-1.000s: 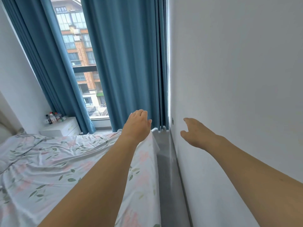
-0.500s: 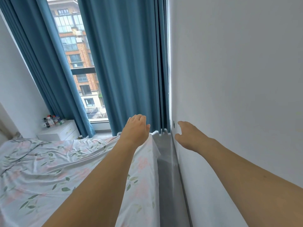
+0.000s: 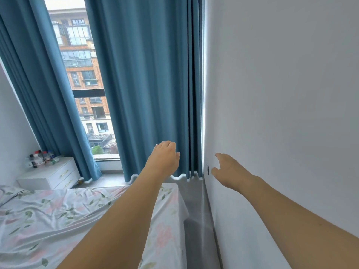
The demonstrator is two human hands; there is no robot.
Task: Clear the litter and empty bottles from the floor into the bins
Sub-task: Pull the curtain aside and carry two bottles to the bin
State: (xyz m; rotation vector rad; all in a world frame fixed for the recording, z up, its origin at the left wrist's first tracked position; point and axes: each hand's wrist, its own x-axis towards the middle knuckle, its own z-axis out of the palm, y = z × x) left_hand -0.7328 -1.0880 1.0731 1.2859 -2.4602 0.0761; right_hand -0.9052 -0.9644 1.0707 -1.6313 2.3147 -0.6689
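Both bare arms reach forward along the narrow strip of grey floor (image 3: 196, 214) between the bed (image 3: 58, 216) and the white wall (image 3: 281, 113). The left hand (image 3: 164, 162) hangs above the bed's far corner in front of the blue curtain (image 3: 147, 84), back of the hand to the camera, fingers drooping loosely and holding nothing. The right hand (image 3: 229, 171) is spread close beside the wall, thumb apart from relaxed fingers, also holding nothing; whether it touches the wall cannot be told. No bin shows in this view, and the visible floor strip carries no litter that can be made out; the bed and arms hide much of it. The only bottles (image 3: 41, 158) in sight stand clustered on top of the white nightstand (image 3: 52, 176) in the far left corner, too small to tell whether they are empty. Its drawers are closed, hiding any contents. A small dark spot (image 3: 208, 169) on the wall near the right hand is too small to identify.
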